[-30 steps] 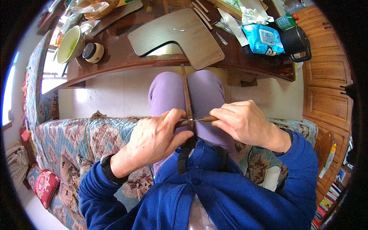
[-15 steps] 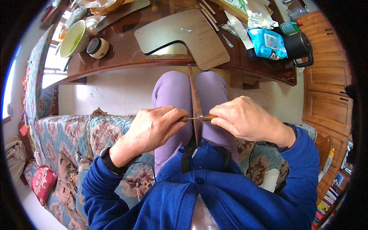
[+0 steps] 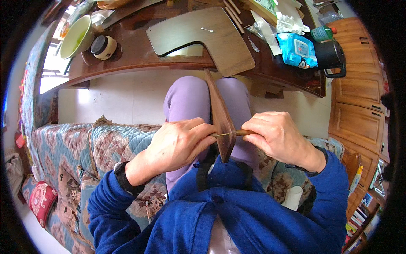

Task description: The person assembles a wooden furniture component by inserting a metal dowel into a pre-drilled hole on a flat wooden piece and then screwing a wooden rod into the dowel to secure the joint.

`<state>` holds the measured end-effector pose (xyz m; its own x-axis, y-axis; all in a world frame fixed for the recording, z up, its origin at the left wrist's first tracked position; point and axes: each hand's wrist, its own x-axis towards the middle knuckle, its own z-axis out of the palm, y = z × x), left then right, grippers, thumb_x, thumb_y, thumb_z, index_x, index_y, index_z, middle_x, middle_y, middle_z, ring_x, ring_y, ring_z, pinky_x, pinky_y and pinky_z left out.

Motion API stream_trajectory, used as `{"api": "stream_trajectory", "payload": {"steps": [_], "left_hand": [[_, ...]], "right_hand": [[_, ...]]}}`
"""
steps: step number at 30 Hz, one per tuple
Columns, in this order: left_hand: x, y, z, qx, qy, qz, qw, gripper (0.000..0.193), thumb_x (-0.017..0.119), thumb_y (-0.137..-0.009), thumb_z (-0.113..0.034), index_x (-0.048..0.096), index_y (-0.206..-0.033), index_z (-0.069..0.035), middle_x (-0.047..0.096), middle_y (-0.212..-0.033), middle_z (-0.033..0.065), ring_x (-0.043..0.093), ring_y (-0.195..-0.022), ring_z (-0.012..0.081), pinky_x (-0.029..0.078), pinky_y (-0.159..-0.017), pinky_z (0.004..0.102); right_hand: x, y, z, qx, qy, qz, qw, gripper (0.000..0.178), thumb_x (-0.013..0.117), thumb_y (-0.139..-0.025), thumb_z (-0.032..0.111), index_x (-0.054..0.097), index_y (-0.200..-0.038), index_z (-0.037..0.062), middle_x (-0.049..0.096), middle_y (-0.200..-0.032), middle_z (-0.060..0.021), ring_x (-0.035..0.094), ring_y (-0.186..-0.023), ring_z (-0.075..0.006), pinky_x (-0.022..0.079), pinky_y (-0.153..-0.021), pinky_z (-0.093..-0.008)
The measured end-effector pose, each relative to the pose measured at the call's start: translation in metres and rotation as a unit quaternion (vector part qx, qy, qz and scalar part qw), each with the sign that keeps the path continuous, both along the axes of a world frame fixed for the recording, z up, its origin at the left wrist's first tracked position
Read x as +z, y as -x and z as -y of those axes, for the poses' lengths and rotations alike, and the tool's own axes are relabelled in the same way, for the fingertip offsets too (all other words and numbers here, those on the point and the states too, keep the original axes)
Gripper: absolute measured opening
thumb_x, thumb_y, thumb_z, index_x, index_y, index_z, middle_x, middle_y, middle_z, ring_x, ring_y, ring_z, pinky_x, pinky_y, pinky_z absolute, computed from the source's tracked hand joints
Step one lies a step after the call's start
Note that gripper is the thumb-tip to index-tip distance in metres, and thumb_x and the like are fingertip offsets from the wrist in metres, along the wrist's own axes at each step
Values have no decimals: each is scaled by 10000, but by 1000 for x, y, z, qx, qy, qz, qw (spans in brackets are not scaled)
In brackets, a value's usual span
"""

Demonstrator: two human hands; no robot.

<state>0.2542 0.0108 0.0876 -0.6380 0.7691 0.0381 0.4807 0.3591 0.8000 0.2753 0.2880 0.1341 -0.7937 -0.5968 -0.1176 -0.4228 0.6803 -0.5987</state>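
Note:
An angled brown wooden piece stands on edge over my lap, its long arm running between my thighs. My left hand pinches a thin brass-coloured rod that reaches the wood from the left; the end in my fingers is hidden. On the opposite side, my right hand is closed on a short brown wooden stick, whose tip meets the edge of the piece. Whether the rod and stick join through the wood, I cannot tell.
A table ahead carries an L-shaped wooden board, a bowl, a lidded jar, a blue wipes pack, and a black kettle. Beneath me is a quilted sofa; wooden cabinets stand at right.
The wooden piece has tilted, showing more of its broad face. My left hand has shifted slightly right and my right hand slightly away from my left, both still gripping.

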Motion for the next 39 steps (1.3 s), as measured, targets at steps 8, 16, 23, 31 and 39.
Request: {"api": "stream_trajectory", "payload": {"steps": [8,16,23,31,39], "left_hand": [[3,1,-6,-14,18,26,999,175,634,-991,-168,685,-1089,-32,670,-894,149,682,-813,375,552,-709,443],[8,-8,-14,28,23,-89,995,193,738,-912,-184,694,-1061,-69,637,-844,101,671,-752,306,548,-661,409],[4,-13,-14,26,25,-158,987,227,767,-879,-175,701,-1078,-87,630,-829,63,666,-728,253,546,-607,368],[-1,-11,-10,-1,-12,-216,976,294,792,-842,-181,696,-1097,-71,616,-818,41,641,-708,226,532,-578,348],[3,-21,-10,-9,27,-41,999,159,708,-934,-162,665,-1021,-36,627,-835,130,660,-696,340,543,-616,422]], "right_hand": [[-7,-4,-5,-15,21,-26,999,190,790,-782,98,694,-920,7,680,-837,-143,659,-784,-336,521,-687,-424],[-3,-7,-11,-45,68,118,990,181,743,-871,164,683,-905,-3,685,-793,-204,666,-738,-414,516,-658,-470],[-3,10,-19,-15,72,298,952,229,693,-926,206,731,-918,-19,685,-715,-180,678,-637,-294,515,-625,-403],[-30,40,-26,27,135,643,753,293,576,-1057,251,711,-996,-2,739,-755,-78,483,-481,-52,373,-455,-241],[1,16,-21,36,59,254,965,220,737,-895,186,718,-956,-24,709,-792,-188,703,-726,-338,529,-673,-406]]}}
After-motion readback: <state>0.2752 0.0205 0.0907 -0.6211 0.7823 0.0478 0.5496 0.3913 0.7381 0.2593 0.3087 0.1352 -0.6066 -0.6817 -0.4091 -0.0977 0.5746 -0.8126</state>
